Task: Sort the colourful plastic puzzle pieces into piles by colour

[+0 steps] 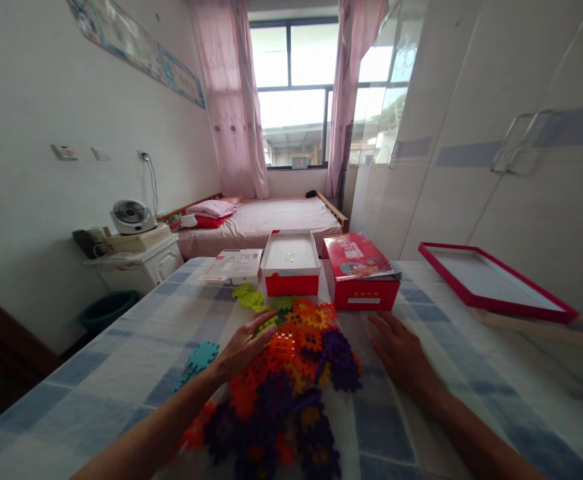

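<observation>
A heap of plastic interlocking building pieces (284, 347) in orange, purple, yellow and green lies on the table in front of me. My left hand (246, 343) rests over the heap's left side, fingers stretched toward the green pieces; whether it grips one I cannot see, but the fingers look loose. To the right of the heap, my right hand (396, 347) lies over the tablecloth with its fingers extended and nothing in them. Light green pieces (248, 297) sit at the far left of the heap. Turquoise pieces (202, 357) lie apart, left of my left forearm.
Behind the heap stand an open red-and-white box (291, 273), a red carton (361, 277) and a flat white box (236, 265). A red-rimmed lid (501, 283) lies at the right. The checked tablecloth (121, 380) covers the table. Beyond are a bed (281, 217) and a fan (132, 215).
</observation>
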A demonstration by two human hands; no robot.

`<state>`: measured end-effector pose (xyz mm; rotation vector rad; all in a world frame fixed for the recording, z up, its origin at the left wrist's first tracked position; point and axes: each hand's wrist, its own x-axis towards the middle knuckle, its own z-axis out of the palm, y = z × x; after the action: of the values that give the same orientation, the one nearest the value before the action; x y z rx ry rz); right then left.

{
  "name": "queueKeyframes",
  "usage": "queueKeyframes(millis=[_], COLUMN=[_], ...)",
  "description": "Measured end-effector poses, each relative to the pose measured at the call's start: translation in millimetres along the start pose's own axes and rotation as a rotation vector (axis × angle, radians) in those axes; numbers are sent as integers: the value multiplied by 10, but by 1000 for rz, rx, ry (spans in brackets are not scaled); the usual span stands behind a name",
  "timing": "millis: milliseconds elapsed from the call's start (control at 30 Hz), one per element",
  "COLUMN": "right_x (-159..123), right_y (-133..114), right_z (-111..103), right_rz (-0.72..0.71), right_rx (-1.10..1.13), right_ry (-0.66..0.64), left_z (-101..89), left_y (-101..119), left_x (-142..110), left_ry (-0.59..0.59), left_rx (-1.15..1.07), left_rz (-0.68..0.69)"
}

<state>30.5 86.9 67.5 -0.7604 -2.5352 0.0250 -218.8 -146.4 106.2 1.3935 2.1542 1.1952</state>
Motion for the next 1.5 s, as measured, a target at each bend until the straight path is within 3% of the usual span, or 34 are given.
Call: queueKeyframes(millis=[200, 333, 533, 700, 767, 867, 1000, 1067, 1133, 1300, 1500], right_x=[444, 758, 857, 392, 127, -206, -385, -396, -398, -420, -423], right_y=[-172, -203, -92, 226, 456, 799, 1029, 1057, 1074, 1149, 1162], right_z=[-173, -85, -70, -182, -163, -59, 72, 99, 118, 193, 217], right_rz=[-413, -536, -390, -161, -73, 82, 203, 216, 211, 161, 154], right_rx=[-259, -417, -458, -314, -293, -290, -254, -252, -255, -272, -281], right_ry=[165, 150, 164, 156, 100, -30, -200, -215, -200, -152, -142], left_z=[213, 338, 377, -53, -306, -643, -917, -987, -1033, -1018, -589], left_y=[235, 329, 390, 391, 194, -380, -1189, -1378, -1388, -1068, -963], left_x=[139, 247, 309, 69, -62, -267, -498, -564, -572, -216, 598], left_ry=[-138, -194, -233, -92, 36, 235, 198, 171, 142, 172, 186], left_rx=[-41, -36, 71, 319, 358, 561, 839, 875, 869, 708, 604], left_rz=[61, 108, 166, 116, 10, -46, -134, -178, -202, -187, -119])
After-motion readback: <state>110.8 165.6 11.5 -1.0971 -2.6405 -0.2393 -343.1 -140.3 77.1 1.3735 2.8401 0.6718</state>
